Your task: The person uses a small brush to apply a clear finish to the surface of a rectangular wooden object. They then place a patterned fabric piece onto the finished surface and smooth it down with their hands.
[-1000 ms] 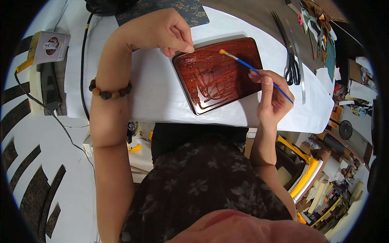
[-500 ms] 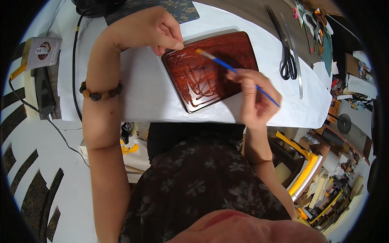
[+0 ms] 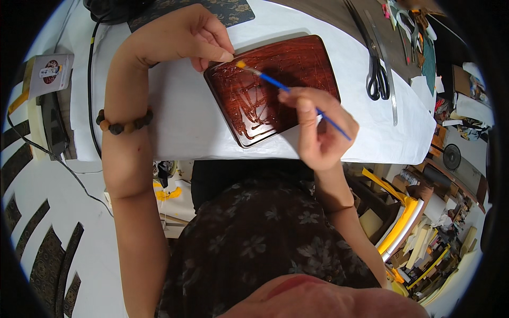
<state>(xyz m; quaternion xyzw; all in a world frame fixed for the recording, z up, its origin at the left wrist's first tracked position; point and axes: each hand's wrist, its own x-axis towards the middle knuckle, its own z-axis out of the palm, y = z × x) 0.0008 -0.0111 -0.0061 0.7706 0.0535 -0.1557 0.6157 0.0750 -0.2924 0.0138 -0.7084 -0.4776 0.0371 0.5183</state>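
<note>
A reddish-brown rectangular wooden board (image 3: 297, 69) with rounded corners lies tilted on white paper. Glossy wet streaks of a thick liquid cover its left and lower part. My left hand (image 3: 204, 40) grips the board's far left edge between thumb and curled fingers; the fingertips are partly hidden. In my right hand (image 3: 323, 127) is a slim paintbrush (image 3: 274, 82) with a blue handle, held in a closed grip over the board's near right part. Its yellowish bristles are at the board's surface close to my left thumb; whether they touch cannot be made out.
White paper (image 3: 382, 140) covers the table. Black-handled scissors (image 3: 376, 79) and a metal ruler (image 3: 391, 90) lie at the right. A dark patterned mat (image 3: 222, 10) is at the far side, a black cable (image 3: 91, 100) at the left. Cluttered shelves (image 3: 424, 249) stand at the lower right.
My right hand and the brush have moved left, bringing the bristles nearer my left thumb. The whole view has shifted slightly; my left hand keeps its place at the board's edge.
</note>
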